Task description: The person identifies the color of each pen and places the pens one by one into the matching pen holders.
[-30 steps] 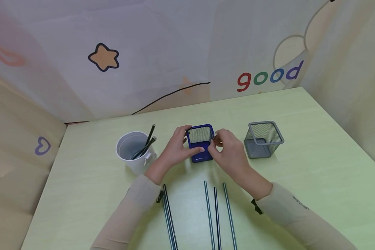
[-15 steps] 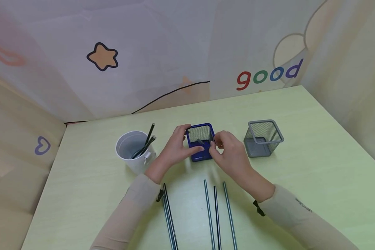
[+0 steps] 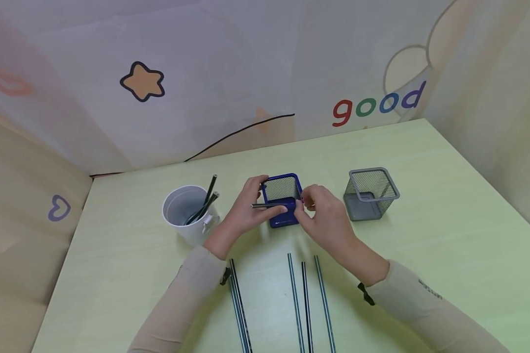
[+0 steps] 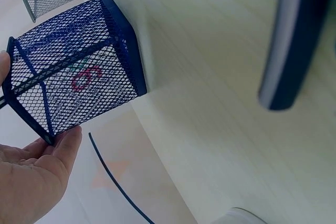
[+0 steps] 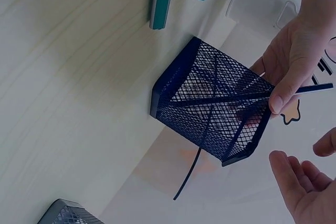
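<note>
A blue mesh pen holder [image 3: 284,220] stands mid-table, and my left hand [image 3: 246,211] grips it by the rim, the thumb over the near side and the fingers at the far left corner. Inside it one dark pencil [image 3: 259,205] leans left, its end sticking out past the left thumb; in the right wrist view that pencil [image 5: 315,88] runs slanting through the mesh. My right hand [image 3: 324,213] hovers at the holder's right rim. There, in the right wrist view, the right hand's fingertips [image 5: 279,162] stand apart from the thumb with nothing between them.
To the left is a white bucket [image 3: 183,225] with several dark pencils [image 3: 211,189] leaning in it. A grey mesh pen holder [image 3: 365,211] stands on the right. Several teal and dark pencils [image 3: 295,299] lie along the near part of the table.
The pencil at the right fingers has been let go and has tipped left across the blue pen holder. The left hand keeps its grip; the right hand has barely moved.
</note>
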The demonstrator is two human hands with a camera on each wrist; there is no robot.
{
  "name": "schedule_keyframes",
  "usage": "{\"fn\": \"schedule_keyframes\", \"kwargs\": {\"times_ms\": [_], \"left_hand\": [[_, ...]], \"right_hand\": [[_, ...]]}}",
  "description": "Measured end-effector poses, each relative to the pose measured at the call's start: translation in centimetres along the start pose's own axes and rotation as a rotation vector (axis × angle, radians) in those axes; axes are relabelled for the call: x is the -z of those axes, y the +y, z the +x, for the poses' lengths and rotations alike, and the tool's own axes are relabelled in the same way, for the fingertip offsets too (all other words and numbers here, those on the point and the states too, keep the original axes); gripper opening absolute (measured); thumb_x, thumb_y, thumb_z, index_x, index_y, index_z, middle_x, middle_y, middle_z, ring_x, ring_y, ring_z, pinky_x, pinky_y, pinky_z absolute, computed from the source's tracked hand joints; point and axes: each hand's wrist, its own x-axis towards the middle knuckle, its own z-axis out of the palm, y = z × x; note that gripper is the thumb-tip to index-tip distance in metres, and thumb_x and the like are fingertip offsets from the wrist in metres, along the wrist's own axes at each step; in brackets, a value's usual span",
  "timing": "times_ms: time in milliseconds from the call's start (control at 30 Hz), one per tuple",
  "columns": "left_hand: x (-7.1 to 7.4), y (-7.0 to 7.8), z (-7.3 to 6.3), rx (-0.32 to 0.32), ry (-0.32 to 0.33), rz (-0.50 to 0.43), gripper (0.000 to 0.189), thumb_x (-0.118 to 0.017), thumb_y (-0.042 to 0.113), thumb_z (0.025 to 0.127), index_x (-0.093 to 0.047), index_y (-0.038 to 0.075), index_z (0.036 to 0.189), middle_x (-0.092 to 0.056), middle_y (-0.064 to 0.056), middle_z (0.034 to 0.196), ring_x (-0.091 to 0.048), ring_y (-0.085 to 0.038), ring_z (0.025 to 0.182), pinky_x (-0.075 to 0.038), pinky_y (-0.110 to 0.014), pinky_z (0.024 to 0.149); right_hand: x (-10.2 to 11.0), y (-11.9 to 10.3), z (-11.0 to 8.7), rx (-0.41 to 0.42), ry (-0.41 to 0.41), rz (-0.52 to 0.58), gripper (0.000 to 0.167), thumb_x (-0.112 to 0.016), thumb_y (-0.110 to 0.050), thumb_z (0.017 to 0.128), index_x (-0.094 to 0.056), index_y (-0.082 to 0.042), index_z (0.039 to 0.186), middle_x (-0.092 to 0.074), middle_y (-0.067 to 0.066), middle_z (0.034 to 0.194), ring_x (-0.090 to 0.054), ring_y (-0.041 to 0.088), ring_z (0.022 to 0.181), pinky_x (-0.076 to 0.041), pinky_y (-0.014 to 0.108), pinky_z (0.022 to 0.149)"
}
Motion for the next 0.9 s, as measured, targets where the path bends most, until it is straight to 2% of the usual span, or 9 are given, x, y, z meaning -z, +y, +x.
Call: {"fn": "schedule_keyframes", "kwargs": {"times_ms": [167, 300, 433, 667, 900], "left_hand": [[0.0, -0.2, 0.0, -0.031, -0.006, 0.002, 0.082, -0.075, 0.028, 0.082, -0.028, 0.001, 0.144, -0.035, -0.017, 0.143, -0.041, -0.034, 0.127, -0.039, -0.046, 0.108], [-0.1, -0.3, 0.0, -0.053, -0.009, -0.008, 0.081, -0.074, 0.026, 0.083, -0.028, 0.000, 0.144, -0.034, -0.018, 0.142, -0.040, -0.035, 0.128, -0.037, -0.046, 0.108], [0.0, -0.1, 0.0, -0.048, -0.013, 0.000, 0.081, -0.074, 0.027, 0.083, -0.028, 0.000, 0.144, -0.035, -0.018, 0.142, -0.040, -0.035, 0.128, -0.037, -0.045, 0.109], [0.2, 0.2, 0.0, -0.019, -0.011, 0.034, 0.083, -0.075, 0.030, 0.082, -0.028, 0.002, 0.145, -0.035, -0.016, 0.143, -0.041, -0.030, 0.126, -0.039, -0.046, 0.107], [0.1, 0.1, 0.0, 0.001, -0.010, 0.054, 0.086, -0.075, 0.033, 0.081, -0.026, 0.003, 0.145, -0.035, -0.016, 0.144, -0.038, -0.030, 0.131, -0.035, -0.049, 0.109]], "right_hand": [[0.2, -0.2, -0.2, -0.001, -0.018, -0.003, 0.014, -0.067, -0.007, 0.084, -0.060, 0.001, 0.093, -0.060, 0.012, 0.080, -0.062, 0.023, 0.075, -0.057, 0.032, 0.067], [0.3, 0.1, -0.5, 0.055, -0.013, -0.025, 0.014, -0.068, -0.005, 0.081, -0.060, 0.001, 0.091, -0.060, 0.011, 0.079, -0.062, 0.023, 0.073, -0.056, 0.030, 0.064], [0.4, 0.4, -1.0, 0.118, -0.021, -0.080, 0.015, -0.070, -0.004, 0.078, -0.060, 0.000, 0.088, -0.061, 0.011, 0.077, -0.060, 0.022, 0.071, -0.054, 0.031, 0.060], [0.8, 0.3, -2.3, 0.083, -0.158, -0.166, 0.018, -0.071, -0.014, 0.081, -0.061, -0.003, 0.092, -0.063, 0.008, 0.079, -0.060, 0.018, 0.067, -0.052, 0.027, 0.056], [1.0, -0.6, -3.5, 0.038, -0.315, -0.199, 0.022, -0.071, -0.018, 0.082, -0.060, -0.006, 0.097, -0.061, 0.005, 0.080, -0.058, 0.015, 0.066, -0.049, 0.025, 0.054]]}}
